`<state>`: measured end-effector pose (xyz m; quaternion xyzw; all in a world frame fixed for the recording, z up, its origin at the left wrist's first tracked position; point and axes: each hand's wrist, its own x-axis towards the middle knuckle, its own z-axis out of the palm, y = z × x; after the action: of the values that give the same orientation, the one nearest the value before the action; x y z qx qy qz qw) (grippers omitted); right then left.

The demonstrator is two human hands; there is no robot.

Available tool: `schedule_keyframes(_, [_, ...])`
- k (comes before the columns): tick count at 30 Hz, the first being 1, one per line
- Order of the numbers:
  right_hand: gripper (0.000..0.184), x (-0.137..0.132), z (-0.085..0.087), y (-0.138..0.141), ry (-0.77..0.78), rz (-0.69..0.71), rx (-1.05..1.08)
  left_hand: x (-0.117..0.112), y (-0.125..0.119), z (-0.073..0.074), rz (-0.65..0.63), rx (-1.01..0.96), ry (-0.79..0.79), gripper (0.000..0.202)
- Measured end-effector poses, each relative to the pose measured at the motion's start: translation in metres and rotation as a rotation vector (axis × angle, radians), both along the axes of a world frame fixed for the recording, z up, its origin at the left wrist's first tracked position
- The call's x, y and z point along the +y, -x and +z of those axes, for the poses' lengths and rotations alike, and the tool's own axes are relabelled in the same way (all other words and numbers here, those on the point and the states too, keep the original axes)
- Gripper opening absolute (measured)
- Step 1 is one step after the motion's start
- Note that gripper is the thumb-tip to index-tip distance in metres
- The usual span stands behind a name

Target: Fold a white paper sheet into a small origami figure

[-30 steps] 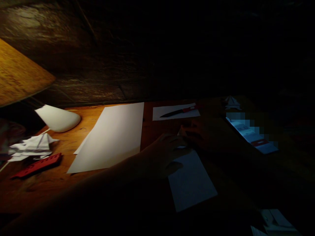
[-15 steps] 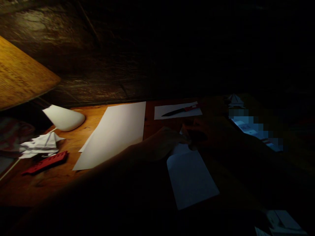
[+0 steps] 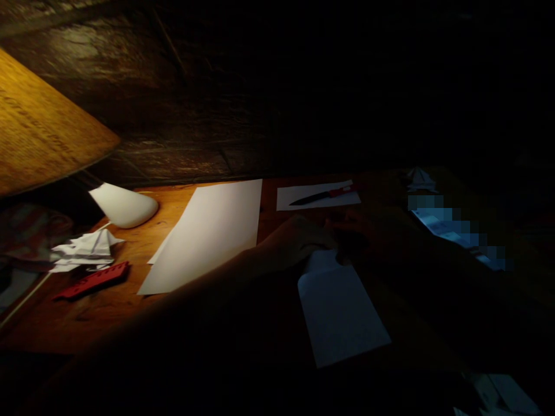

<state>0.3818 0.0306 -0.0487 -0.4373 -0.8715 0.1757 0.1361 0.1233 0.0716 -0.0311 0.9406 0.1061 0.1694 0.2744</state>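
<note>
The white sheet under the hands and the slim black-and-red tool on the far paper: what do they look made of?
The rectangular white sheet looks like thin matte paper, bending in a soft fold at its upper end. The slim black-and-red tool seems smooth, perhaps plastic, with a faint sheen; it is too dim and small to be sure.

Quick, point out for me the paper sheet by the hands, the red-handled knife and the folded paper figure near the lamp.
Paper sheet [image 3: 342, 312]: head view, on the middle of its bare face.
Red-handled knife [image 3: 342, 192]: head view, on the red handle.
Folded paper figure [image 3: 84, 248]: head view, on its folded body.
</note>
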Motion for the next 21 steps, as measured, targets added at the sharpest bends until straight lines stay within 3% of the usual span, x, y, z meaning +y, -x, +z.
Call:
schedule_keyframes(6, [0.076,0.003,-0.007,-0.005,0.012,0.008,0.058,0.002,0.011,0.009,-0.044,0.199,-0.085,0.034])
schedule_keyframes(15, [0.077,0.005,-0.012,-0.008,0.037,0.013,0.077,0.003,0.018,0.027,-0.158,0.266,0.043,0.048])
schedule_keyframes(21, [0.077,0.006,-0.015,-0.009,0.028,0.027,0.069,0.003,0.022,0.036,-0.225,0.331,0.035,0.054])
